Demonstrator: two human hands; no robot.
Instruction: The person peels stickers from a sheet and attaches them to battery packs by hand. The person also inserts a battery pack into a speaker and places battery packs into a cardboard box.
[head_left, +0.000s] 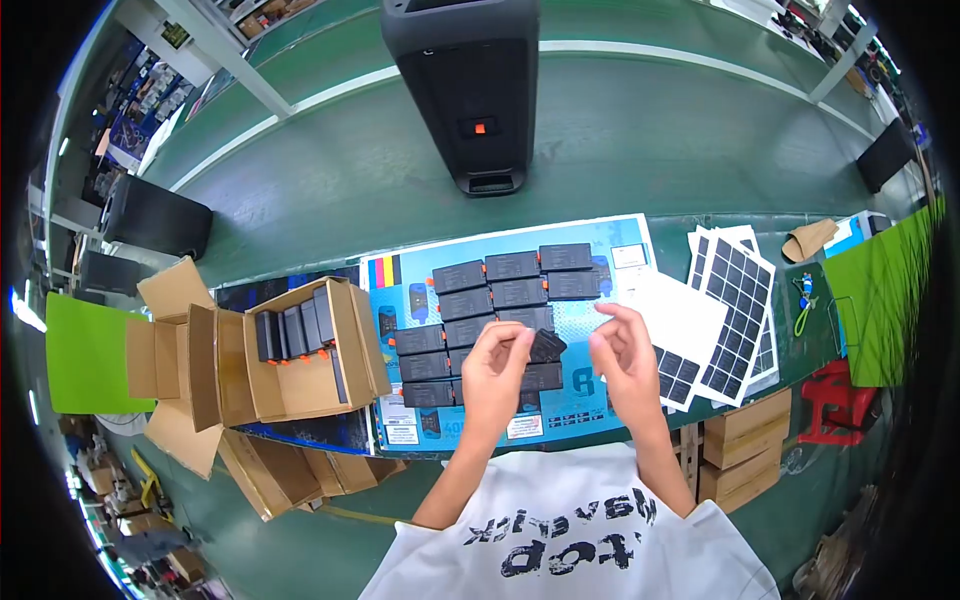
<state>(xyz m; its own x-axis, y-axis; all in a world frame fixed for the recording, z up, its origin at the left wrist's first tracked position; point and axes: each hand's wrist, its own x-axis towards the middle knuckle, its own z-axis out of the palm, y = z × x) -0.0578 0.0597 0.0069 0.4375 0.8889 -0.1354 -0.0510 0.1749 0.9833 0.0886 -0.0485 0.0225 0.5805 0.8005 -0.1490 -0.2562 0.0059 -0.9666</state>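
Observation:
My left hand (495, 368) is closed, thumb against fingers, on a small black block (547, 347) that is tilted over the other blocks. My right hand (628, 362) hangs to the right of it, thumb and fingers apart, holding nothing. Under and beyond my hands, several black rectangular blocks (459, 277) with orange connectors, like battery packs, lie in rows on a blue printed sheet (590, 405). Part of the rows is hidden behind my left hand.
To the left stands an open cardboard box (262, 385) with several similar black blocks inside. Solar panels (738, 320) and a white sheet (682, 318) lie at right. A large black speaker (465, 100) stands beyond the sheet. A red stool (832, 405) is lower right.

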